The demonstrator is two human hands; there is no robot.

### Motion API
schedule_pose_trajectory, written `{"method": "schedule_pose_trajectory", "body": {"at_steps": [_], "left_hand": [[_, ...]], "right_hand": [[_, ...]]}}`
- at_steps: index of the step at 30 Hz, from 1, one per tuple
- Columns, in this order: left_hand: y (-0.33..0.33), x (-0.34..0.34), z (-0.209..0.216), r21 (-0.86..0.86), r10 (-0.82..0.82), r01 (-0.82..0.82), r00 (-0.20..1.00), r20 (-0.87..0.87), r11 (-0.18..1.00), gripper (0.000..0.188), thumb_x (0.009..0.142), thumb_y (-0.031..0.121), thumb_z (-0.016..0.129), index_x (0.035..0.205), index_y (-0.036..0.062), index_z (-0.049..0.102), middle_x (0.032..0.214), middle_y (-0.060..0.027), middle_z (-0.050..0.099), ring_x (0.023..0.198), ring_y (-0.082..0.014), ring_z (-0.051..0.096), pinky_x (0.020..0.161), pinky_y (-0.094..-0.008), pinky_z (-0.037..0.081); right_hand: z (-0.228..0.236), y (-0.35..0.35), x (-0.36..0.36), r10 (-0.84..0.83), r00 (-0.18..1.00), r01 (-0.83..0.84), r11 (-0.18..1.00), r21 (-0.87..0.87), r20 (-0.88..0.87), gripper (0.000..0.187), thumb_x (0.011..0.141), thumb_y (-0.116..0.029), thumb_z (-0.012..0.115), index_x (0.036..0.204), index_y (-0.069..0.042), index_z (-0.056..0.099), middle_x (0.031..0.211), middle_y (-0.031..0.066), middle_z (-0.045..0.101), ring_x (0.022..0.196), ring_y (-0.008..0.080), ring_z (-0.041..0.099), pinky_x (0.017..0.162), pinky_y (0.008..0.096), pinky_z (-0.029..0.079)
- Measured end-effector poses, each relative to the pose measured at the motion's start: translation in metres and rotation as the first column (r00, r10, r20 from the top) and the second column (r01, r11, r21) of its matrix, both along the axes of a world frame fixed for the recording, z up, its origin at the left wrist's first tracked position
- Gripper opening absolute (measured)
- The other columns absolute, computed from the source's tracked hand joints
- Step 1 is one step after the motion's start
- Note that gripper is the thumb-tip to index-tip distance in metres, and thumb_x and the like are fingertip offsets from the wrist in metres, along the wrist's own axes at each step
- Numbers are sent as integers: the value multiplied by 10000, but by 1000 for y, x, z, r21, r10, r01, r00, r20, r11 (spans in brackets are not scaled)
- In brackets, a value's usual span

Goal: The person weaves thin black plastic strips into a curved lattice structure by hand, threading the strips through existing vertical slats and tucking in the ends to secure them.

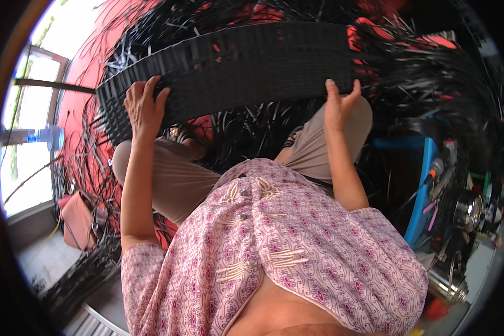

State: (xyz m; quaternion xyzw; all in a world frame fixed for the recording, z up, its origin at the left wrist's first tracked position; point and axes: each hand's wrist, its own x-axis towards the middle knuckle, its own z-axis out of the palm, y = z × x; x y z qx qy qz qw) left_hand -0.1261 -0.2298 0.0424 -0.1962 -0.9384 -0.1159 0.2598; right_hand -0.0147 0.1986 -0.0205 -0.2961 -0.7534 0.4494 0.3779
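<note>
A long black woven strip panel (pixel 252 64) spans the space above my crossed legs, bowed along its far edge, with loose strip ends at both sides. My left hand (pixel 144 109) lies on the panel's left part, fingers spread over the weave and thumb apart. At the near edge on the right is my right hand (pixel 340 109), its thumb upright against the panel and one finger beside it. Its other fingers are hidden, seemingly behind the edge. One flat black strip (pixel 56 84) sticks out from the panel's left end toward the window.
Loose black strips (pixel 431 84) lie heaped around over a red surface (pixel 87 95). A blue-framed item (pixel 425 185) stands to the right, beside metal pots (pixel 467 211) and an orange-and-grey handheld thing (pixel 434 169). Leftward are a pink bag (pixel 78 221) and a water bottle (pixel 53 137).
</note>
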Motion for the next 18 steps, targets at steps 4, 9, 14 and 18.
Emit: {"method": "schedule_pose_trajectory", "body": {"at_steps": [4, 9, 14, 18], "left_hand": [[4, 7, -16, 22, 76, -75, 995, -71, 997, 360, 915, 326, 680, 1238, 173, 650, 1092, -99, 563, 1066, -303, 522, 945, -442, 392], [5, 5, -27, 51, 80, -76, 993, -89, 996, 361, 926, 328, 674, 1256, 185, 648, 1133, -104, 548, 1100, -297, 507, 980, -448, 373], [9, 0, -32, 62, 76, -70, 992, -101, 996, 365, 926, 324, 674, 1267, 197, 646, 1148, -96, 543, 1099, -293, 506, 992, -445, 362], [12, 3, -30, 61, 96, -89, 989, -112, 994, 371, 920, 322, 678, 1268, 198, 643, 1136, -95, 552, 1093, -295, 509, 981, -440, 371]], "right_hand": [[40, 37, 23, -30, 999, 32, 967, 254, -11, 335, 931, -269, 680, 1154, -23, 636, 1220, 175, 568, 1095, 303, 566, 906, 376, 487], [85, 107, -11, 219, 973, -117, 745, 657, -76, 185, 952, -191, 639, 996, -28, 716, 980, 98, 706, 890, 251, 673, 799, 343, 523], [95, 164, -62, 350, 816, -571, 613, 546, 460, 260, 925, -301, 607, 973, -86, 747, 939, 91, 731, 905, 292, 683, 836, 383, 526], [75, 204, -97, 701, 500, -793, 606, -57, 509, 379, 938, -329, 630, 1148, -27, 720, 1102, 96, 737, 1045, 163, 670, 933, 279, 496]]}}
